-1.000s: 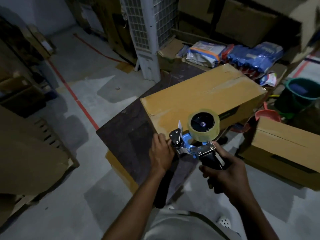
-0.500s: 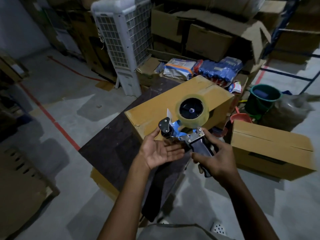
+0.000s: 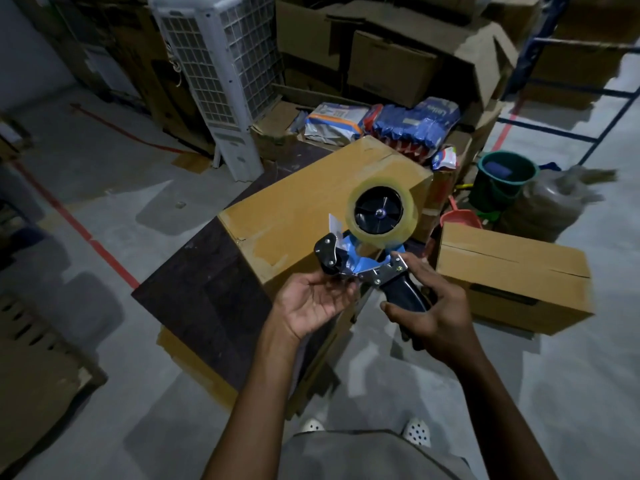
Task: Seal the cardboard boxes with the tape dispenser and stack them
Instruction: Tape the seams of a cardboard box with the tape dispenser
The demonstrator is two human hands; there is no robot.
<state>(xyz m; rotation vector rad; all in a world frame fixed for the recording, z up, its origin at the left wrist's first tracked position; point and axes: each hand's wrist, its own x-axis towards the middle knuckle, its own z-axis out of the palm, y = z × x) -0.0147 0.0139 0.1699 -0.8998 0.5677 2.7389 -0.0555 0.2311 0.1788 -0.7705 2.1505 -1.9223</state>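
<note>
as bucket [image 3: 488, 197] holds blue object [image 3: 497, 169] — box [image 3: 298, 216] closed

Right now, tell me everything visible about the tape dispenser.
The tape dispenser is held in the air before the cardboard box, its clear tape roll on a black hub facing the camera. Blue body, metal plates, black handle; a loose tape end sticks up. The right hand grips the handle; the left hand touches its front end from below.
</note>
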